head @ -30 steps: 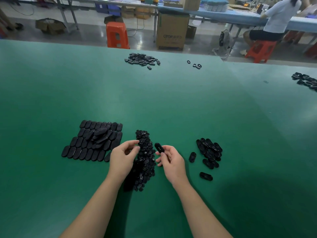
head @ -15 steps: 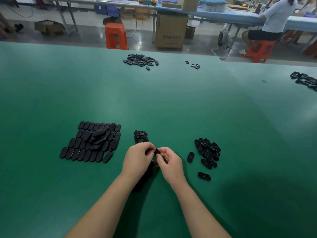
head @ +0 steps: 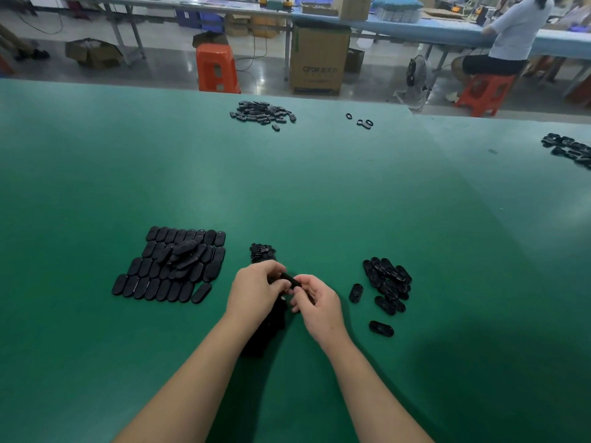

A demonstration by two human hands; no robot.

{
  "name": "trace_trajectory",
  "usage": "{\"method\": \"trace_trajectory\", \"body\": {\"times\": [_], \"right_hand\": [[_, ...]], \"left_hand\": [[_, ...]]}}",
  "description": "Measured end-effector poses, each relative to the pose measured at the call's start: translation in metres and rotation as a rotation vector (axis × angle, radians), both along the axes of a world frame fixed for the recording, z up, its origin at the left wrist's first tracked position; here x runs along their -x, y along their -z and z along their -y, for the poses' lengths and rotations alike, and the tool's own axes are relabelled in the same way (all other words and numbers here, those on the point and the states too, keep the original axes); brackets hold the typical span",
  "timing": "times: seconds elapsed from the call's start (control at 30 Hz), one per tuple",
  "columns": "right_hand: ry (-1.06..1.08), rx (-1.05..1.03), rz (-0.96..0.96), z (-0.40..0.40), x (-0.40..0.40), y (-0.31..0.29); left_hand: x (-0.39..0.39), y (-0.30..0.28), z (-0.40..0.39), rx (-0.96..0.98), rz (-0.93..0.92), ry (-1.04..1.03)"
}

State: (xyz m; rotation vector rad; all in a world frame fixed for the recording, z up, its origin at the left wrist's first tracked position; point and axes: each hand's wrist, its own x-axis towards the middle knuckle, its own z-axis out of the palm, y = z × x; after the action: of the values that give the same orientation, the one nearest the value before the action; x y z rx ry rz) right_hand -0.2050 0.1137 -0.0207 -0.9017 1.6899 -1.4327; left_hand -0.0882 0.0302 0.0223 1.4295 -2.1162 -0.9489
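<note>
Oval black part (head: 290,280), pinched at the middle of the view just above the green table (head: 287,187), between both hands. From left to right: flat rows of black oval covers (head: 150,284), laid edge to edge, with a few loose ones heaped on top; a long heap of small black round pieces (head: 263,252), its far end showing beyond the knuckles and its near end dark under the wrists; the left hand (head: 256,294), fingers curled, thumb and fingertips closed on the part's left end; the right hand (head: 316,303), fingers likewise curled and nipping the part's right end, so that the two hands almost touch. How the part is oriented between the fingers cannot be told. Right of the hands lies a single oval frame (head: 356,293), then a loose pile of oval frames (head: 387,282), with one more stray frame (head: 381,328) nearer the person. Along the table's far edge: a scattered far pile (head: 262,111) and three small rings (head: 364,123). Beyond the table stand an orange stool (head: 217,71) and a cardboard box (head: 318,59).
</note>
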Motion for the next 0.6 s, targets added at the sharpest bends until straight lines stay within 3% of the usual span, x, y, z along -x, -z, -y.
{"method": "trace_trajectory", "body": {"times": [0.27, 0.6], "right_hand": [[-0.011, 0.006, -0.019, -0.0006, 0.0003, -0.0027], [-0.015, -0.005, -0.081, 0.0002, 0.0015, -0.0020]], "left_hand": [[-0.0030, 0.0027, 0.0004, -0.172, -0.154, 0.021], [-0.0034, 0.0043, -0.0047, -0.099, -0.064, 0.004]]}}
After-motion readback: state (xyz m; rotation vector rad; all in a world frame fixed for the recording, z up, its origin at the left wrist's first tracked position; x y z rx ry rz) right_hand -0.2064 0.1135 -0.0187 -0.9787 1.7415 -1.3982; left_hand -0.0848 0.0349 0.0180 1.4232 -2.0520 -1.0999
